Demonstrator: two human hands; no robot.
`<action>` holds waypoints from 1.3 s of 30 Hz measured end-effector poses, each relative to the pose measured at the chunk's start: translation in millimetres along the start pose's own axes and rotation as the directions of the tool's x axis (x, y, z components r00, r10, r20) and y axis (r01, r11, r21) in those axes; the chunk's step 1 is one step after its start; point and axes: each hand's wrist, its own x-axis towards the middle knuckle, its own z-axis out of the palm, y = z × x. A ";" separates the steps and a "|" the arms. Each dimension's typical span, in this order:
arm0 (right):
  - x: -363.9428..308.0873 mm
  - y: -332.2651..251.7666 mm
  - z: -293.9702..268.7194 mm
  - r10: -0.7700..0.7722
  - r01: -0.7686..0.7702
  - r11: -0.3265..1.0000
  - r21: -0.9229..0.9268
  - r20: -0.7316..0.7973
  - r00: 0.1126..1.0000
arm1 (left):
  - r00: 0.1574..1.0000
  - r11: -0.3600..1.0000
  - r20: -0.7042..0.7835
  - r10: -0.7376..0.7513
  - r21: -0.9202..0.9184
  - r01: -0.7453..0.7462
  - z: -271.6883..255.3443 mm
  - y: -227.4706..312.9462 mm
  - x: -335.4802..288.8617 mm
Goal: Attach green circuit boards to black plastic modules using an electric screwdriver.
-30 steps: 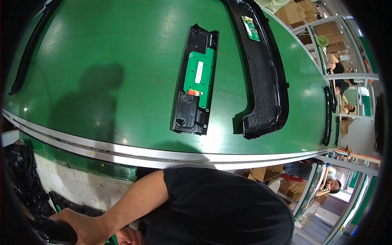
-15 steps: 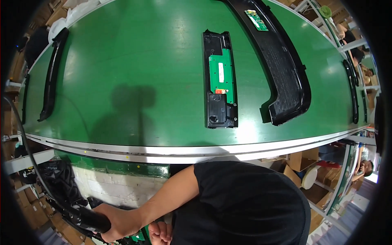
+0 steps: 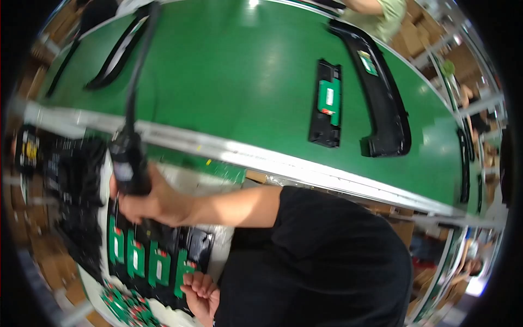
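My right hand is wrapped round a black corded electric screwdriver. It holds the tool upright above a row of black plastic housings with green circuit boards; the tool's tip is hidden behind the hand. My left hand is closed with curled fingers beside the nearest board of that row. Whatever lies in its fingers, if anything, is hidden. A loose pile of green and red circuit boards lies beyond the row, toward the lower edge.
A green worktable with a pale metal edge bears a black housing with a board and a long curved black cover. The screwdriver's cable hangs across the table's left. A person stands at the far side.
My right hand has risen with the screwdriver, which now stands upright instead of tilted. My view has turned left, so the row of boards shows. My left hand stays closed.
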 end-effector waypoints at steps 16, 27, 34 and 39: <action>-67.7 -10.3 111.8 0.310 -0.087 0.895 -0.438 0.469 0.827 | 0.962 0.972 -0.209 0.177 0.192 -0.137 18.0 -43.0 -73.5; -76.1 7.6 119.0 0.328 -0.088 0.810 -0.580 0.324 0.887 | 0.935 0.947 -0.183 0.305 0.164 -0.277 20.0 -36.3 -61.3; -64.6 16.3 118.8 0.441 -0.151 0.772 -0.617 0.350 0.827 | 0.890 0.924 -0.248 0.382 0.121 -0.362 21.2 -37.5 -53.8; -61.5 16.5 121.5 0.434 -0.074 0.732 -0.677 0.381 0.816 | 0.896 0.927 -0.239 0.374 0.074 -0.367 24.8 -35.6 -56.2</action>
